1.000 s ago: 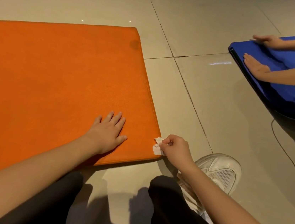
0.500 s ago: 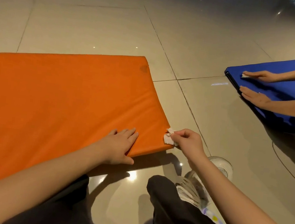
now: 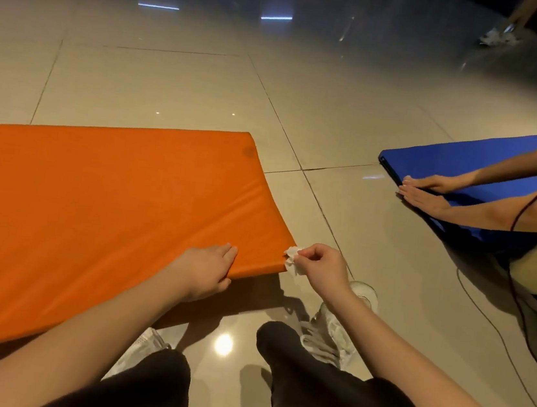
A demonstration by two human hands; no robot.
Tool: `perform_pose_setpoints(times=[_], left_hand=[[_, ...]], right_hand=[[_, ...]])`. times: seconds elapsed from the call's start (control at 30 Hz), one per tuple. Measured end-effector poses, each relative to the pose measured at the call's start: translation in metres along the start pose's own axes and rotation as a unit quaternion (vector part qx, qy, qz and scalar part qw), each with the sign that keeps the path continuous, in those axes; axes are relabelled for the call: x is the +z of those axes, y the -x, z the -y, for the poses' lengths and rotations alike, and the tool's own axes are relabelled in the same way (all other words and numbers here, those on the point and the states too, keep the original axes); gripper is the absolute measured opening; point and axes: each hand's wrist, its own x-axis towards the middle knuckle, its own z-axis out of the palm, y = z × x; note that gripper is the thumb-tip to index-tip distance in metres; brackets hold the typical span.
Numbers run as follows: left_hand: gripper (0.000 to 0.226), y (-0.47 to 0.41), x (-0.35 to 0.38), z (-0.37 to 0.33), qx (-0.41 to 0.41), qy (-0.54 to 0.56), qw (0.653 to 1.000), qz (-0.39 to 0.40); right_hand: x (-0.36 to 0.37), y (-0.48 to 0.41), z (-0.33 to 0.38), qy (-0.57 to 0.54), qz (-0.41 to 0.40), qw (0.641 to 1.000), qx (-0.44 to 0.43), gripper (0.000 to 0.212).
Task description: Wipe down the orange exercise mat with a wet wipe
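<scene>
The orange exercise mat [image 3: 97,209] lies on the tiled floor and fills the left half of the head view. Its near right corner is raised off the floor, with a shadow under it. My left hand [image 3: 206,270] grips the mat's near edge by that corner, fingers on top and thumb below. My right hand [image 3: 320,267] pinches a small crumpled white wet wipe [image 3: 291,257] against the tip of the corner.
Another person kneels at the right with both hands on a blue mat [image 3: 468,160]. A black cable [image 3: 516,321] runs across the floor near them. My white shoes [image 3: 335,336] and dark-trousered knees sit just below the mat corner. Open tiled floor stretches behind.
My left hand slid from flat on the mat to its near edge and lifted the corner. The right hand with the wipe stayed at the corner tip. The camera tilted up.
</scene>
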Motion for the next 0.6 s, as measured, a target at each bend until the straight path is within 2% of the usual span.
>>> perform_pose_setpoints(times=[0.23,0.33,0.47,0.53,0.6], left_hand=[[0.074,-0.022,0.034,-0.009,-0.001,0.024,1.000,0.008],[0.082,-0.034,0.059,-0.012,-0.004,0.036,0.999,0.022],[0.094,-0.050,0.085,-0.008,-0.004,0.032,0.998,0.055],[0.096,-0.055,0.094,-0.009,-0.006,0.019,0.998,0.052],[0.096,-0.058,0.107,-0.010,0.000,0.022,1.000,0.019]], right_hand=[[0.017,-0.016,-0.036,0.045,0.012,0.998,0.049,0.007],[0.027,-0.022,-0.060,0.074,0.023,0.995,0.058,0.006],[0.039,-0.033,-0.081,0.075,0.031,0.994,0.075,0.025],[0.044,-0.040,-0.089,0.076,0.037,0.994,0.076,0.028],[0.049,-0.049,-0.099,0.092,0.047,0.992,0.068,0.023]])
